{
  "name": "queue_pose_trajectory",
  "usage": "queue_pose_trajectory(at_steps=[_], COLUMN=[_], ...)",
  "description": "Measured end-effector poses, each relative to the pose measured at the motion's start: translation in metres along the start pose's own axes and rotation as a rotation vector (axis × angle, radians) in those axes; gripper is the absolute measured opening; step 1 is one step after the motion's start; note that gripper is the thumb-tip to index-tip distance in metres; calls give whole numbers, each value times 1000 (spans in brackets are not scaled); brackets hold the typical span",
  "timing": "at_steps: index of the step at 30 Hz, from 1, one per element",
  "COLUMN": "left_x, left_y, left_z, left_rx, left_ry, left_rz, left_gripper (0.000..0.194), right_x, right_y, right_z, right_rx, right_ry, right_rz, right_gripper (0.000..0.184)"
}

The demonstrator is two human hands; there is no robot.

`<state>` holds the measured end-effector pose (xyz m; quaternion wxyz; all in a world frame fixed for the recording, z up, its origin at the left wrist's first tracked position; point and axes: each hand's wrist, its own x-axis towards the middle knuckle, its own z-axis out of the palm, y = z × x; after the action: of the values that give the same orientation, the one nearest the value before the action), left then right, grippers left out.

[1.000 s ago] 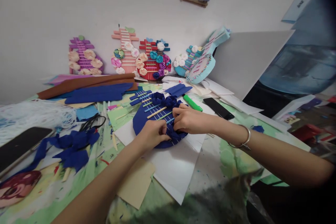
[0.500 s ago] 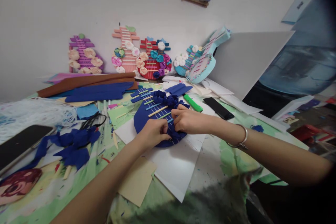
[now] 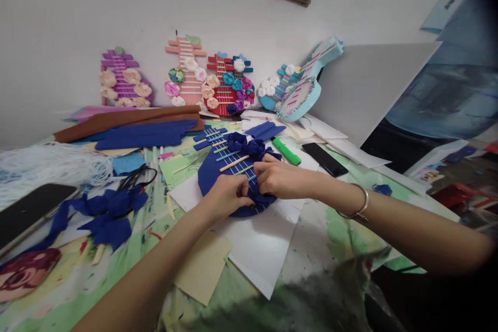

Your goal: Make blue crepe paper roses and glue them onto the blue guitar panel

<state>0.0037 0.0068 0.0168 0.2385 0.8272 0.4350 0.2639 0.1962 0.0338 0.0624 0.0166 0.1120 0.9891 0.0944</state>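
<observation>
A blue paper lute with white strings and coloured sticks across its front lies on white sheets in front of me. Dark blue crepe-paper flowers run along its right side. My left hand is closed at the lute's lower part, thumb and fingertips pinching at a blue paper flower. From the right, my right hand presses in with curled fingers on the same flower. Fingers hide most of that flower and the exact grip. A bracelet circles my right wrist.
Finished paper lutes lean against the wall. Right of my work lie a green cutter and a black phone. Blue crepe strips, another phone and white string occupy the left. A grey board stands at the right.
The view has shifted very slightly. Both hands stay at the same spot on the lute, with hardly any visible finger movement.
</observation>
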Motion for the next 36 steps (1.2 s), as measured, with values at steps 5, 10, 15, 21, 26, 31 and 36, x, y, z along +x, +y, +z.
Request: queue_pose_trajectory(at_steps=[5,10,15,21,26,31,36], left_x=[0,0,-5,-10,-9,-5,-2], left_y=[2,0,-20,-45,-44,-44,-43], left_z=[1,-3,-35,-59,-47,-45,-51], left_rx=[3,37,202,7,-387,-665,-788], left_ry=[-2,43,354,128,127,336,602], left_rz=[-22,-105,-341,-841,-789,-611,-389], left_gripper=[28,29,36,47,39,50,53], right_x=[1,-1,-15,-26,-21,-25,-30], right_y=[-1,-1,5,20,26,17,2], right_z=[0,-4,-19,-12,25,45,37], right_rx=[7,22,219,469,725,827,662], right_ry=[-5,15,246,885,1189,1355,1432], right_rz=[6,6,128,604,849,867,844], right_gripper=[27,28,19,18,16,13,12])
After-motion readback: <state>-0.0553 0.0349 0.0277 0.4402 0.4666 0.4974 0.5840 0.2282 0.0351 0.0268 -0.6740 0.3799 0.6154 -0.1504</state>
